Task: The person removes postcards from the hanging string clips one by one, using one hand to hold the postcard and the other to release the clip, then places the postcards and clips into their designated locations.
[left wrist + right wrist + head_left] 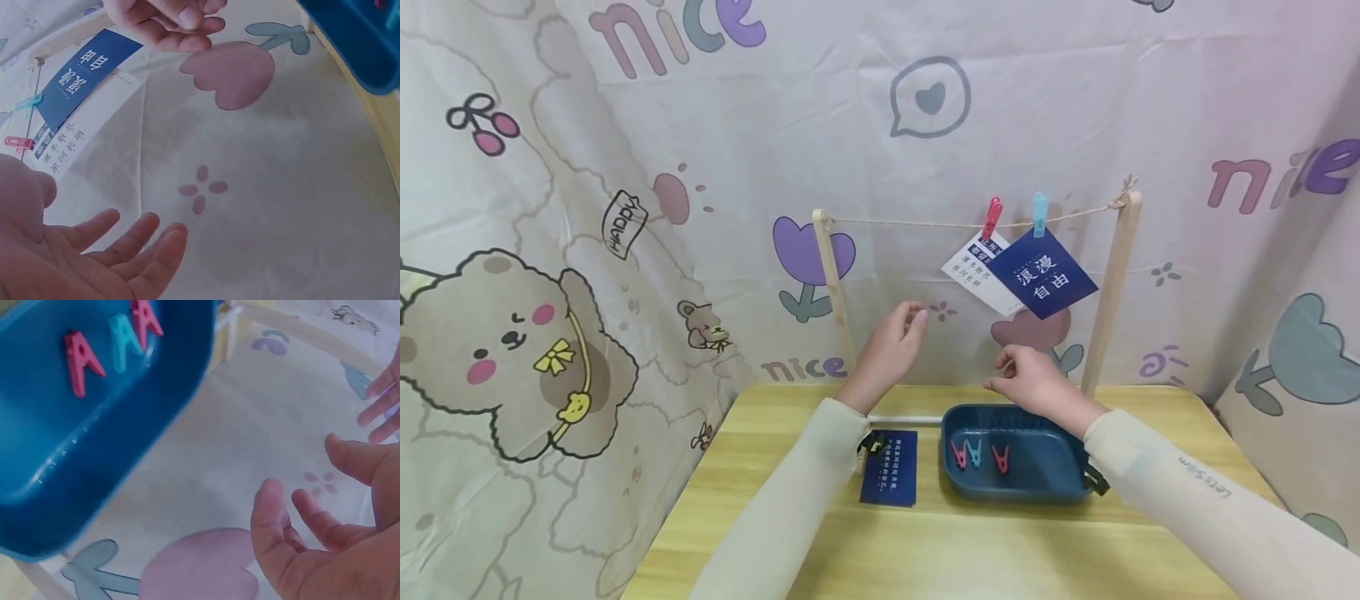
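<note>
Two cards hang from a string (910, 223): a white card (968, 271) under a red clothespin (992, 218) and a dark blue card (1045, 273) under a light blue clothespin (1040, 215). My left hand (895, 337) is raised below the string, left of the cards, fingers loosely bent around nothing. My right hand (1033, 379) hovers over the back of a blue tray (1022, 492), also holding nothing, fingers relaxed. Inside the tray lie a red clothespin (81, 362), a light blue clothespin (124, 344) and another red clothespin (145, 324).
A stack of dark blue cards (889, 479) lies on the wooden table (805, 492), left of the tray. Two wooden posts, a left post (832, 283) and a right post (1111, 292), hold the string. A patterned cloth (850, 125) hangs behind.
</note>
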Demonstrator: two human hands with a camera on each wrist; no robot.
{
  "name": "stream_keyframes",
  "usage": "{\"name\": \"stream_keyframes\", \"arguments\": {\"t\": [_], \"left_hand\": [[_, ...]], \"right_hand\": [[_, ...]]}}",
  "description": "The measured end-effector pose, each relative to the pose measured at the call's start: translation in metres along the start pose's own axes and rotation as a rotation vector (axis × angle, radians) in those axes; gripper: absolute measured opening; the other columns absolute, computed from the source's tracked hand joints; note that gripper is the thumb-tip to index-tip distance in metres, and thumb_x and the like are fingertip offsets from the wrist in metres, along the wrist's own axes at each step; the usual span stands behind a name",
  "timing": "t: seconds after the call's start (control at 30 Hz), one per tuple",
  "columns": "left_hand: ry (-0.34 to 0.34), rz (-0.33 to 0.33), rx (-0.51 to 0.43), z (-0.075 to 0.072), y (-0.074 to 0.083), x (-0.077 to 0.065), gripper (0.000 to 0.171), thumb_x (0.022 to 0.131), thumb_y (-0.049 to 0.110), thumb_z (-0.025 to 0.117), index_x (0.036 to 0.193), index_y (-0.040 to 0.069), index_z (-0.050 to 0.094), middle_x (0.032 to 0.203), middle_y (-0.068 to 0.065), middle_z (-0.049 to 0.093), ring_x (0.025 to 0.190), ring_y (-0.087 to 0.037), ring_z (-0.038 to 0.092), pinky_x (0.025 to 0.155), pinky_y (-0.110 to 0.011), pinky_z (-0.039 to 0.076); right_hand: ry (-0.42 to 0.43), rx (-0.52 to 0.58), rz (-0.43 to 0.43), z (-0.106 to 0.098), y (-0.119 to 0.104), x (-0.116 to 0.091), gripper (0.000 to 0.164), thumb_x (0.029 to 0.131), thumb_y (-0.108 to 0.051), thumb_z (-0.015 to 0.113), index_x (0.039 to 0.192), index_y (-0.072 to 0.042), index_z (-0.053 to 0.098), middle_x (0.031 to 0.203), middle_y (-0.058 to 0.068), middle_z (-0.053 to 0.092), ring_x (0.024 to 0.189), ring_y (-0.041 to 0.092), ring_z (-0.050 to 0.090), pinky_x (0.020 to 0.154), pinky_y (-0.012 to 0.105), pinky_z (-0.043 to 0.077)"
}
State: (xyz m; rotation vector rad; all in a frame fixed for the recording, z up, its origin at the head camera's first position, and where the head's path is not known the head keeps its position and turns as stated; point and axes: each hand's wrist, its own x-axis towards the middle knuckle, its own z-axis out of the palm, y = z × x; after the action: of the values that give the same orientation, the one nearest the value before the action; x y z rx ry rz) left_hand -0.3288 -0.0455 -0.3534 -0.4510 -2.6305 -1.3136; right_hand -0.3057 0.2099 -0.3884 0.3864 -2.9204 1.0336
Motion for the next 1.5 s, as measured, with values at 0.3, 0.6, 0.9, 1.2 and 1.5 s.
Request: {"name": "stream_keyframes", "arguments": {"t": [0.3, 0.6, 0.9, 1.2, 1.5], "left_hand": [[0.035, 0.041, -0.177, 0.015, 0.010, 0.019, 0.055, 0.119, 0.043, 0.038, 0.160, 0.009, 0.048, 0.156, -0.013, 0.061, 0.144, -0.033, 0.059, 0.122, -0.054, 0.048], [0.078, 0.070, -0.455, 0.031, 0.018, 0.035, 0.052, 0.117, 0.021, 0.050, 0.163, 0.001, 0.037, 0.161, -0.025, 0.052, 0.143, -0.041, 0.059, 0.118, -0.051, 0.053], [0.110, 0.053, -0.645, 0.044, 0.027, 0.044, 0.053, 0.110, 0.006, 0.061, 0.158, -0.001, 0.043, 0.157, -0.025, 0.058, 0.145, -0.038, 0.060, 0.118, -0.045, 0.054], [0.129, 0.053, -0.704, 0.060, 0.034, 0.054, 0.049, 0.105, 0.003, 0.068, 0.151, 0.003, 0.053, 0.138, -0.025, 0.072, 0.130, -0.036, 0.071, 0.109, -0.047, 0.060], [0.191, 0.072, -0.693, 0.070, 0.043, 0.057, 0.044, 0.099, -0.001, 0.075, 0.141, 0.000, 0.062, 0.119, -0.026, 0.079, 0.107, -0.026, 0.079, 0.091, -0.034, 0.067]], "right_hand": [[0.052, 0.004, -0.038, -0.022, -0.018, -0.002, 0.040, 0.104, -0.035, 0.074, 0.124, 0.000, 0.070, 0.117, 0.019, 0.076, 0.106, 0.033, 0.072, 0.090, 0.050, 0.064], [0.078, 0.029, -0.065, -0.039, -0.032, -0.002, 0.042, 0.105, -0.039, 0.072, 0.130, -0.005, 0.070, 0.121, 0.015, 0.076, 0.113, 0.032, 0.070, 0.102, 0.054, 0.061], [0.109, 0.049, -0.080, -0.052, -0.041, 0.000, 0.032, 0.105, -0.037, 0.072, 0.123, -0.009, 0.071, 0.117, 0.013, 0.077, 0.109, 0.030, 0.070, 0.097, 0.049, 0.061], [0.123, 0.058, -0.066, -0.068, -0.039, -0.004, 0.037, 0.106, -0.039, 0.071, 0.125, -0.007, 0.070, 0.119, 0.015, 0.077, 0.110, 0.031, 0.072, 0.097, 0.051, 0.062], [0.162, 0.048, -0.073, -0.083, -0.046, -0.003, 0.039, 0.104, -0.042, 0.073, 0.121, -0.007, 0.071, 0.116, 0.014, 0.078, 0.104, 0.029, 0.072, 0.090, 0.046, 0.063]]}}
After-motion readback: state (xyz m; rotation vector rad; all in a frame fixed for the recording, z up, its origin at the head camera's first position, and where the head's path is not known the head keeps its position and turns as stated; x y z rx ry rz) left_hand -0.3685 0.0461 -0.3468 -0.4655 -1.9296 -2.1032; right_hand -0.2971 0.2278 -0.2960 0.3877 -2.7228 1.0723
